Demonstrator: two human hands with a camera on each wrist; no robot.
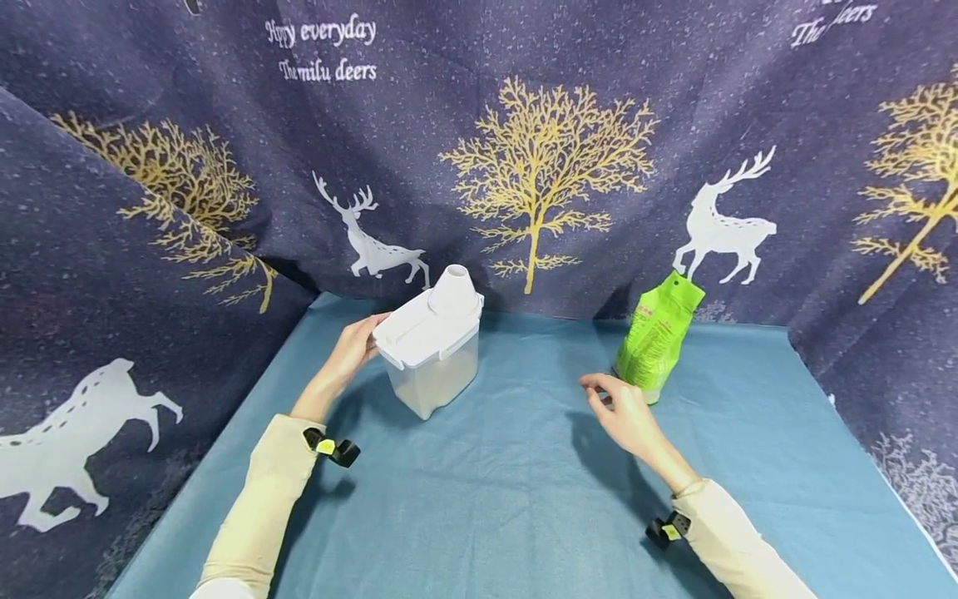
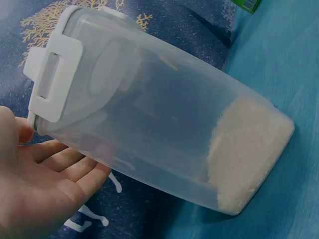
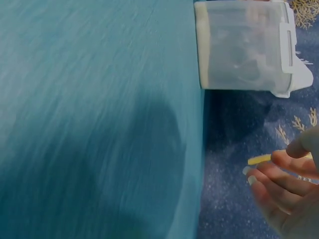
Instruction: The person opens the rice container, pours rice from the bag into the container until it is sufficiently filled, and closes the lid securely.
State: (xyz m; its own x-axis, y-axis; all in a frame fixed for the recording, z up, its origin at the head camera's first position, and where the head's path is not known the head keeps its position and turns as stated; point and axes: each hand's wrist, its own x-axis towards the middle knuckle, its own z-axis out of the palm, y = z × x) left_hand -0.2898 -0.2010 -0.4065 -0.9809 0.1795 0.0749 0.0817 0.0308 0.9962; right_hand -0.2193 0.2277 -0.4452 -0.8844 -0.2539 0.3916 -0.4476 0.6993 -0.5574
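Observation:
A clear plastic storage container [image 1: 437, 374] with a white lid [image 1: 419, 333] and a white pouring spout stands upright at the left of the table. Pale grains like rice [image 2: 249, 154] fill its bottom part. My left hand [image 1: 352, 349] is at its left side, just below the lid, fingers [image 2: 75, 167] loosely extended along the wall and thumb near the lid's edge. My right hand [image 1: 624, 412] hovers over the table with relaxed, slightly bent fingers, holding nothing. Just behind it stands a green bag [image 1: 654, 341], its lower part overlapped by this hand in the head view.
A blue cloth [image 1: 479, 507] covers the table. Behind and at the sides hangs a dark blue curtain [image 1: 584, 50] printed with trees and deer, meeting the table's back edge close behind the container and bag.

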